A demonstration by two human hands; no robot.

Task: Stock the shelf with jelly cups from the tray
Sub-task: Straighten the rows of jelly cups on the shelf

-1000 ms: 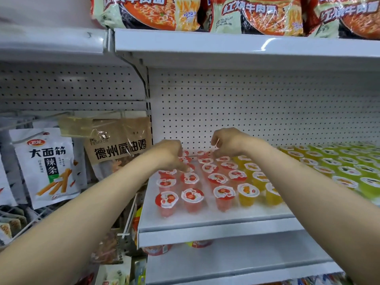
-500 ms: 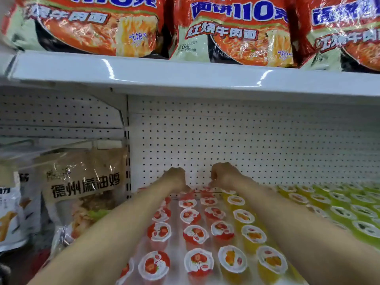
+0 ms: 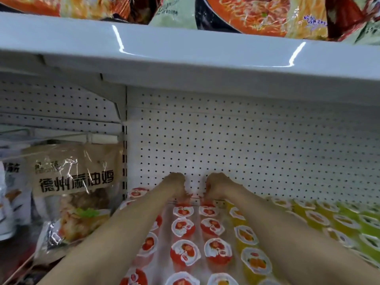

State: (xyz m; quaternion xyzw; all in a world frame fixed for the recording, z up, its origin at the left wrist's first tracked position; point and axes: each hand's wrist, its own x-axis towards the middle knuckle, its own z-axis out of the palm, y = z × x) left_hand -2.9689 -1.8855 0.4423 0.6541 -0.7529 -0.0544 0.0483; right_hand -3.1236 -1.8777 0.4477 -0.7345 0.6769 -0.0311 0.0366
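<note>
Rows of jelly cups stand on the white shelf [image 3: 164, 217]: red ones [image 3: 183, 227] on the left, yellow ones [image 3: 245, 236] in the middle and green ones [image 3: 370, 227] on the right. Both my arms reach to the back row by the pegboard. My left hand [image 3: 176, 185] and my right hand [image 3: 218, 185] are side by side, a small gap between them. The fingers of each curl down around a red jelly cup that is mostly hidden under the hand. No tray is in view.
The upper shelf [image 3: 185, 58] hangs low over my hands and carries instant noodle packs [image 3: 257, 15]. The pegboard back wall [image 3: 246, 151] is right behind my knuckles. A brown snack bag [image 3: 76, 182] hangs in the bay to the left.
My head has moved closer and tilted up, so the shelf front has dropped out of view. Both hands have reached further back, from the middle rows to the back row at the pegboard.
</note>
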